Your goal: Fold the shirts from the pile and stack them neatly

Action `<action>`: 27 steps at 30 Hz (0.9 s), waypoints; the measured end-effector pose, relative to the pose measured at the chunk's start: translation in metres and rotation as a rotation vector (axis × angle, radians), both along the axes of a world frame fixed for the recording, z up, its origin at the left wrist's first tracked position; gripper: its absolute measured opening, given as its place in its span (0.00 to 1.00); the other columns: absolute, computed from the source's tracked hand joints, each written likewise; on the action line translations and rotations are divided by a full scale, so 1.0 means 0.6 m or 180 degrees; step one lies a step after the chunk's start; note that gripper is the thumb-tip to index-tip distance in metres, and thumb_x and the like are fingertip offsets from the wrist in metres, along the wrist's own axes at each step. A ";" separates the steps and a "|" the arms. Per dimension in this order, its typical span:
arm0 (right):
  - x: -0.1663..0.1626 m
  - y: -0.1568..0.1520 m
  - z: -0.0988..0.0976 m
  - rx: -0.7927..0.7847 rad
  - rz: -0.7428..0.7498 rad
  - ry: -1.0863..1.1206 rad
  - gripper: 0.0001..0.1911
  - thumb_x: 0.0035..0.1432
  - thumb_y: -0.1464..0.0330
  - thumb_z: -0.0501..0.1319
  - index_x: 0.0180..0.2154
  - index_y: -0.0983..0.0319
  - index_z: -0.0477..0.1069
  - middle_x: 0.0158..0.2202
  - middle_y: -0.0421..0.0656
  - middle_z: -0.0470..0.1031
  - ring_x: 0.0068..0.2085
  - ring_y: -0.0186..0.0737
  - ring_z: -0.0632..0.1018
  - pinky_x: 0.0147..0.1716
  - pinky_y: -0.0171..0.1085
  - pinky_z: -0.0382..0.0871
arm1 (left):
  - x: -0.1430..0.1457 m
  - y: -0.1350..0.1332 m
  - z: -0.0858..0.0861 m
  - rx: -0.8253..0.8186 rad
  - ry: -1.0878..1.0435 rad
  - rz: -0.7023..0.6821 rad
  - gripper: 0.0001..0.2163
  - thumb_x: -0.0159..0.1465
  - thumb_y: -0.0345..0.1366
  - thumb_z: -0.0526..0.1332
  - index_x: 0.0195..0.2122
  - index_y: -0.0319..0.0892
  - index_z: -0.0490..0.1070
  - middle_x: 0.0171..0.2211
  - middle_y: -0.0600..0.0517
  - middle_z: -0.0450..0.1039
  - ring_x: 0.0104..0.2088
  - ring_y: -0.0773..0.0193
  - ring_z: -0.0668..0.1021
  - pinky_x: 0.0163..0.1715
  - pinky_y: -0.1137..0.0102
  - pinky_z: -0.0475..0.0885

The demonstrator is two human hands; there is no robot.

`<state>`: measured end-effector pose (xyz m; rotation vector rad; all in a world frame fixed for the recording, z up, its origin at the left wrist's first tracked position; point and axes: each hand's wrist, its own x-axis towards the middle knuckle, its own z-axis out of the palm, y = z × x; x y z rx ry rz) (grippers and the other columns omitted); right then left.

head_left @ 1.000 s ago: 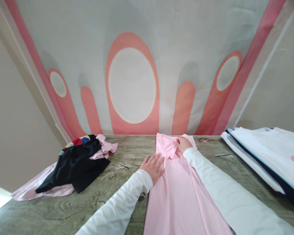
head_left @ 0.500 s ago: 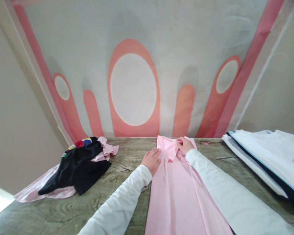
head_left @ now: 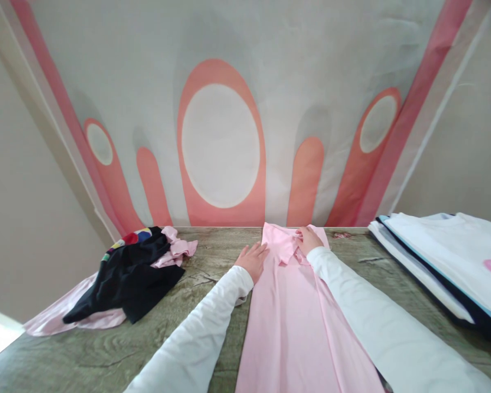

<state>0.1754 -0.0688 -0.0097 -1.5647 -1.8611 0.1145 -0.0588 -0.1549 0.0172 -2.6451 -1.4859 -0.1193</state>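
A long pink garment [head_left: 303, 322] lies lengthwise on the table, its sides folded inward and its far end at the table's back edge. My left hand [head_left: 252, 262] rests on the garment's left edge, with its fingers stretched out. My right hand [head_left: 309, 240] is at the upper right of the garment, fingers bent onto a small folded flap of the pink cloth near the top. Its fingertips are partly hidden by the cloth and the hand itself.
On the left of the wooden table [head_left: 213, 300] lies a loose heap with a black garment [head_left: 135, 284] over pink cloth [head_left: 178, 248]. A stack of folded clothes [head_left: 445, 240], white on top, stands at the right. A wall with a printed backdrop [head_left: 278, 109] rises behind the table.
The view has shifted slightly. My right fingers have moved a little on the folded flap, which now lies flatter; my left hand stays at the left edge.
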 end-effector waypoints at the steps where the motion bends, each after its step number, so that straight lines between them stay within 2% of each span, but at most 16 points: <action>1: 0.000 -0.003 0.006 0.0034 0.0014 -0.0002 0.08 0.49 0.73 0.57 0.35 0.63 0.66 0.37 0.45 0.67 0.36 0.37 0.71 0.36 0.34 0.63 | 0.002 -0.004 0.001 -0.0026 0.0013 -0.0111 0.22 0.61 0.31 0.45 0.57 0.46 0.54 0.60 0.55 0.49 0.60 0.62 0.52 0.56 0.58 0.51; 3: -0.004 -0.017 0.025 0.0158 0.0238 -0.0039 0.07 0.49 0.73 0.57 0.34 0.63 0.67 0.36 0.44 0.67 0.35 0.36 0.70 0.36 0.34 0.63 | 0.005 -0.009 0.000 -0.0125 -0.0006 -0.0238 0.21 0.62 0.32 0.44 0.57 0.46 0.53 0.60 0.55 0.50 0.59 0.63 0.54 0.56 0.59 0.52; 6: -0.018 -0.057 0.055 0.0415 0.1239 -0.0238 0.03 0.51 0.72 0.56 0.31 0.63 0.68 0.32 0.41 0.67 0.30 0.33 0.69 0.33 0.33 0.63 | 0.005 -0.013 -0.007 -0.0202 -0.0087 -0.0273 0.21 0.64 0.36 0.43 0.58 0.45 0.51 0.60 0.53 0.50 0.59 0.63 0.55 0.54 0.60 0.54; 8: -0.031 -0.090 0.069 0.0599 0.1939 -0.0543 0.04 0.53 0.71 0.56 0.30 0.62 0.69 0.32 0.41 0.67 0.32 0.34 0.69 0.35 0.33 0.62 | 0.003 -0.012 -0.012 -0.0159 -0.0108 -0.0271 0.20 0.65 0.38 0.42 0.58 0.44 0.51 0.60 0.53 0.49 0.59 0.62 0.55 0.54 0.59 0.54; 10: -0.043 -0.118 0.075 0.0772 0.2273 -0.1008 0.04 0.53 0.70 0.57 0.30 0.61 0.71 0.33 0.42 0.68 0.36 0.36 0.69 0.37 0.36 0.60 | 0.002 -0.010 -0.015 -0.0109 -0.0096 -0.0262 0.20 0.65 0.39 0.41 0.58 0.44 0.51 0.60 0.52 0.49 0.59 0.62 0.55 0.54 0.59 0.54; 13: -0.055 -0.141 0.075 0.0941 0.2230 -0.1640 0.06 0.56 0.70 0.56 0.30 0.61 0.71 0.34 0.43 0.69 0.37 0.38 0.68 0.37 0.38 0.58 | 0.003 -0.009 -0.017 -0.0083 -0.0096 -0.0260 0.20 0.66 0.41 0.40 0.59 0.44 0.51 0.60 0.52 0.50 0.59 0.61 0.55 0.55 0.58 0.53; 17: -0.063 -0.144 0.072 0.1067 0.2025 -0.2132 0.10 0.59 0.71 0.53 0.29 0.63 0.71 0.33 0.44 0.69 0.36 0.38 0.67 0.36 0.39 0.57 | 0.003 -0.007 -0.022 -0.0048 -0.0131 -0.0253 0.20 0.66 0.41 0.41 0.58 0.45 0.51 0.60 0.52 0.50 0.58 0.61 0.56 0.55 0.59 0.53; 21: -0.071 -0.141 0.073 0.1133 0.1978 -0.2387 0.13 0.60 0.71 0.50 0.28 0.64 0.71 0.33 0.45 0.69 0.36 0.39 0.66 0.36 0.40 0.56 | 0.004 -0.004 -0.027 -0.0011 -0.0126 -0.0221 0.20 0.66 0.40 0.41 0.58 0.45 0.51 0.60 0.52 0.51 0.58 0.62 0.56 0.55 0.59 0.53; 27: -0.079 -0.142 0.077 0.1145 0.2029 -0.2541 0.13 0.60 0.72 0.50 0.29 0.65 0.71 0.32 0.45 0.69 0.37 0.40 0.66 0.36 0.40 0.55 | 0.007 -0.008 -0.018 -0.0077 -0.0094 -0.0204 0.20 0.66 0.40 0.41 0.58 0.45 0.51 0.60 0.51 0.51 0.58 0.61 0.56 0.55 0.58 0.53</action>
